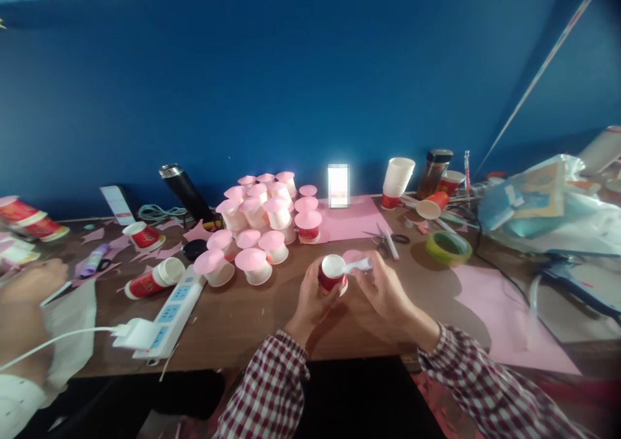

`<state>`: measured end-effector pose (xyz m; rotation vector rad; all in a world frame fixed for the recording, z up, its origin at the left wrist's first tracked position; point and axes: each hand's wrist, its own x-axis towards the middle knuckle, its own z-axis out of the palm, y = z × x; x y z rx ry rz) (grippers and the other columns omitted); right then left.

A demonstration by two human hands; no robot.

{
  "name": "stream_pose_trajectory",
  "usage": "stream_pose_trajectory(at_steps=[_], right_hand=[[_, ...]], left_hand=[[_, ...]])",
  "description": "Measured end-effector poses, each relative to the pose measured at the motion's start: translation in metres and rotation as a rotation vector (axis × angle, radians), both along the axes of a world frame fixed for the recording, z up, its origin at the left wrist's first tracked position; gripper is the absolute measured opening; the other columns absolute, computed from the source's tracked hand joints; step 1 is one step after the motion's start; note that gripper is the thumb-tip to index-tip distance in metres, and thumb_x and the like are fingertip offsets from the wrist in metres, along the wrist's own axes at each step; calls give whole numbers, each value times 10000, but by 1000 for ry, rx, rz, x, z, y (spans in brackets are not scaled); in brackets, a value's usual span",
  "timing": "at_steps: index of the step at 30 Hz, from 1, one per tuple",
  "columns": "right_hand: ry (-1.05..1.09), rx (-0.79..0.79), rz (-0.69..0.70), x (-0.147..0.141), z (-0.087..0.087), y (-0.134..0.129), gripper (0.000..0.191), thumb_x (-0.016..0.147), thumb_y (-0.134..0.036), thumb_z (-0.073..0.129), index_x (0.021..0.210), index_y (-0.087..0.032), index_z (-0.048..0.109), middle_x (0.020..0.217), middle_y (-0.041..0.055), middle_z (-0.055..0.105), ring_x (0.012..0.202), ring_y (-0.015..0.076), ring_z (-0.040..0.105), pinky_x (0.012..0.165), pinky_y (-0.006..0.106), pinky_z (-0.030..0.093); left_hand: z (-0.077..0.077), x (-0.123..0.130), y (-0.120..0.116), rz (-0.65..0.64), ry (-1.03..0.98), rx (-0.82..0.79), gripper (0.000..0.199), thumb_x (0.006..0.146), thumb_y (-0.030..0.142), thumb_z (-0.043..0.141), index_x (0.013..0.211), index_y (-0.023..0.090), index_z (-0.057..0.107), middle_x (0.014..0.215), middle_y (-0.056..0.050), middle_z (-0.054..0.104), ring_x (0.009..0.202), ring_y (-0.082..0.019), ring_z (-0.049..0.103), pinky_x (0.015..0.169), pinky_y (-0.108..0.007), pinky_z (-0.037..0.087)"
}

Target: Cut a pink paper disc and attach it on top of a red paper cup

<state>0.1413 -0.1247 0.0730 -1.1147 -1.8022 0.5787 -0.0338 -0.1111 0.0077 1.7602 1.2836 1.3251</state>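
Observation:
My left hand (313,293) is wrapped round a red paper cup (332,266), whose white round end faces up; it seems to stand upside down near the table's front. Between the fingers of my right hand (385,288) is a small whitish glue tube (359,265), its tip pointing left at the cup's upper edge. Whether tip and edge touch, I cannot tell. Partly hidden behind that hand lies a pink paper piece (352,256). To the left, several upturned cups carry shallow pink paper cones (251,258).
Scissors (400,238), a white pen (391,244) and a green tape roll (449,248) lie right. A power strip (171,313) and loose red cups (155,278) are left. Another person's arm (24,303) reaches in there. A lit phone (338,185) leans on the blue partition.

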Motion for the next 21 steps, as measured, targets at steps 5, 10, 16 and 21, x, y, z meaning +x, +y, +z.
stream_pose_trajectory(at_steps=[5,10,16,21], right_hand=[[-62,-14,6,2,7,-3,85,929,-279,496,994,-225,495,833,34,673,697,160,648,652,257,529],[51,12,-84,-4,4,-2,125,924,-308,521,1010,-222,491,948,65,690,798,174,674,682,255,546],[19,17,-50,-9,-10,-3,179,930,-278,514,1090,-200,494,1042,102,673,873,189,672,739,291,551],[-41,17,-64,-3,-11,-6,119,929,-278,513,1018,-207,481,893,62,681,742,168,668,664,261,543]], left_hand=[[-2,1,1,41,-20,-16,520,715,207,703,1206,203,531,1205,-111,605,1115,-264,578,955,-429,471],[-2,2,1,31,7,12,523,718,197,692,1212,200,519,1180,-102,611,1088,-253,588,946,-415,475],[-1,2,1,54,41,16,497,736,253,706,1193,201,519,1160,-104,609,1081,-252,584,929,-427,483],[1,2,1,64,62,15,495,730,291,725,1169,195,517,1144,-108,607,1065,-254,586,919,-434,485]])
